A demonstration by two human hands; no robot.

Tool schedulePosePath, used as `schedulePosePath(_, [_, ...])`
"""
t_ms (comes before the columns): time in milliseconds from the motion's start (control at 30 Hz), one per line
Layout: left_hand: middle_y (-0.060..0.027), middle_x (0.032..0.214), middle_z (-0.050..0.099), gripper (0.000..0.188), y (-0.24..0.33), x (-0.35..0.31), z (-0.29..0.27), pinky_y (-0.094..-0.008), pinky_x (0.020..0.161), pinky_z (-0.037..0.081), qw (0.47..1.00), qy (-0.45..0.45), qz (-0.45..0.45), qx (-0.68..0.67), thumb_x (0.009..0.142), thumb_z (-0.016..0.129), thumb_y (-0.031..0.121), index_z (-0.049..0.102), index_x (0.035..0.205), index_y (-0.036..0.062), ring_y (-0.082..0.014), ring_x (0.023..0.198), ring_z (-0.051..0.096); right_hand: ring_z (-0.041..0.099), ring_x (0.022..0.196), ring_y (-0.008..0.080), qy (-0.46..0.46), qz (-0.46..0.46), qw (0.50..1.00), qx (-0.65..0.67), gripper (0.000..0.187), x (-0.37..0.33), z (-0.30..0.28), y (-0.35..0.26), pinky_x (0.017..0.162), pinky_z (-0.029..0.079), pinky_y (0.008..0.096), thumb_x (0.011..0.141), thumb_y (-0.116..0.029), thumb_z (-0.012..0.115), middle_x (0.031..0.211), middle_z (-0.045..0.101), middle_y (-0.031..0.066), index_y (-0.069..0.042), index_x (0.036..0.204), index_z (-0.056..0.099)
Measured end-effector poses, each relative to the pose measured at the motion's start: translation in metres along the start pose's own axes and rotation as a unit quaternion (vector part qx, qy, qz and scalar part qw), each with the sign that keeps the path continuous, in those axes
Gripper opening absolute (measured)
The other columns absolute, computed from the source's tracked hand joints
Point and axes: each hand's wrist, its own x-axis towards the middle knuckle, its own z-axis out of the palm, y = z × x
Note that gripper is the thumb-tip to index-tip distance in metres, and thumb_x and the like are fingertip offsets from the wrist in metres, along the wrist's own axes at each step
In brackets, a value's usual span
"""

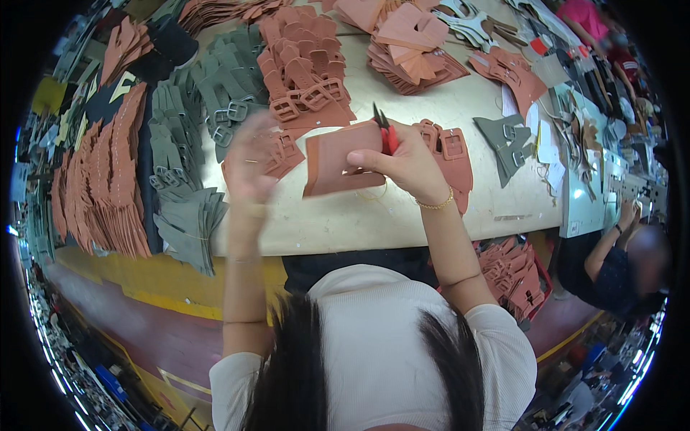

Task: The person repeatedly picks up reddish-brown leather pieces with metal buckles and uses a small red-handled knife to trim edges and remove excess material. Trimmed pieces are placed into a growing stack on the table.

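Note:
My right hand (pixel 406 164) is closed on a reddish-brown leather piece (pixel 336 167), its thumb pressed on the near face. That same hand also keeps a pair of thread snips (pixel 389 135) with red handles and dark pointed blades, tips upward. My left hand (pixel 251 161) is smeared by motion, to the left of the piece and apart from it; its fingers cannot be made out. Under it lies a brown buckled leather piece (pixel 284 153), partly hidden. Right of my right hand rests another brown leather piece with buckles (pixel 453 147).
Overlapping brown buckled straps (pixel 305 65) and green ones (pixel 172 129) cover the table's left and back. Stitched brown pieces (pixel 108 179) line the far left. A green buckled piece (pixel 507 147) lies right. A red crate (pixel 548 284) of brown pieces stands below; a co-worker (pixel 611 266) sits right.

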Motion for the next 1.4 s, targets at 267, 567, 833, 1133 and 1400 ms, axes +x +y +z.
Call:
schedulePosePath(267, [-0.0105,0.090,0.069,0.036,0.011,-0.004,0.034,-0.0270,0.069,0.055,0.933,-0.051,-0.310,-0.173,0.094,0.059,0.025,0.061,0.112,-0.0051,-0.0157,0.079,0.068,0.057,0.086,0.0075,0.056,-0.057,0.980,-0.183,0.037,-0.005,-0.020,-0.019,0.072,0.051,0.0250,0.087,-0.019,0.071,0.099,0.058,0.0032,0.000,0.112,0.052])
schedulePosePath(567, [-0.0104,0.083,0.067,0.033,0.029,0.013,0.019,-0.0238,0.057,0.052,0.900,-0.147,-0.380,-0.153,0.089,0.061,0.024,0.064,0.100,-0.0076,-0.0139,0.063,0.065,0.057,0.071,0.0159,-0.139,-0.232,0.895,-0.355,0.031,0.009,-0.035,-0.055,0.061,0.046,0.0261,0.069,-0.020,0.083,0.081,0.059,0.0043,-0.003,0.091,0.068])
schedulePosePath(833, [-0.0087,0.077,0.067,0.033,0.037,0.019,0.013,-0.0214,0.052,0.050,0.872,-0.194,-0.416,-0.171,0.087,0.064,0.024,0.064,0.096,-0.0073,-0.0114,0.056,0.063,0.056,0.071,0.0121,-0.166,-0.197,0.910,-0.325,0.028,0.013,-0.035,-0.055,0.060,0.045,0.0249,0.070,-0.021,0.084,0.079,0.058,0.0025,-0.003,0.086,0.069])
schedulePosePath(1133, [-0.0069,0.073,0.065,0.030,0.038,0.018,0.015,-0.0199,0.049,0.048,0.879,-0.190,-0.415,-0.137,0.084,0.064,0.025,0.066,0.086,-0.0047,-0.0102,0.053,0.061,0.051,0.069,0.0098,-0.146,-0.184,0.932,-0.276,0.023,0.008,-0.036,-0.053,0.058,0.039,0.0237,0.070,-0.016,0.084,0.078,0.056,0.0007,-0.003,0.081,0.069])
schedulePosePath(1400, [-0.0058,0.067,0.063,0.030,0.029,0.017,0.015,-0.0191,0.044,0.045,0.862,-0.224,-0.425,-0.162,0.083,0.065,0.025,0.066,0.082,-0.0043,-0.0088,0.049,0.058,0.051,0.068,0.0094,-0.175,-0.184,0.923,-0.289,0.023,0.006,-0.039,-0.051,0.057,0.038,0.0238,0.069,-0.016,0.084,0.075,0.056,-0.0001,-0.004,0.081,0.070])
